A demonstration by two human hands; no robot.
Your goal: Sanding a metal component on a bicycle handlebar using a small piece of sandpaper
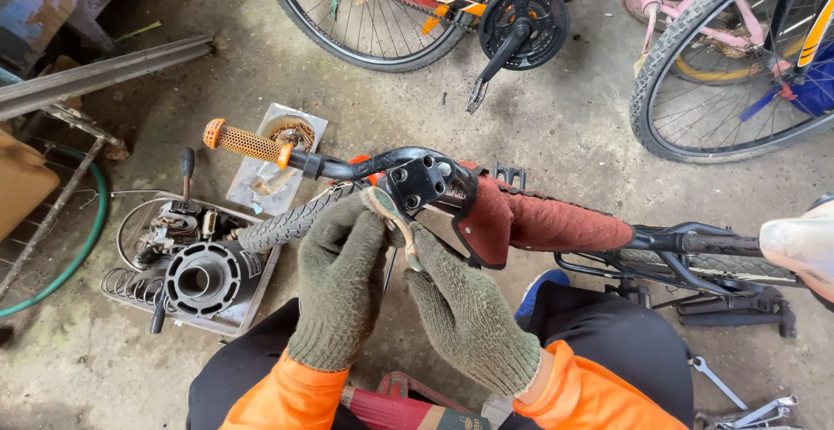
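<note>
Seen from above, a person in bright orange sleeves and dark trousers crouches over a small bicycle on a stained, dusty grey concrete floor (565,126). The left hand (340,282), in a knitted olive-green work glove, is curled closed, and the right hand (465,313), gloved the same way, is pinched shut just beside it; together they grip a thin tan strap or cord (391,213) that runs up to the black metal handlebar stem with four bolts (421,182), right in front of the hands. From the stem a black handlebar reaches left to a ribbed orange rubber grip (248,143), and a rust-red padded sleeve (539,221) covers the frame tube running right. The small bicycle's grey knobbly front tyre (282,226) shows just below the bar. At the lower right, silver spanners (747,408) lie on the floor near the knee. To the left sits a shallow grey metal tray (252,295) holding a black round finned engine part (204,278), springs and small hardware. Further left are a green hose (87,239) and rusty metal bars. At the far edge stand an orange-and-black bicycle (434,0) and a pink-framed bicycle (695,13), their spoked wheels resting on the concrete.
</note>
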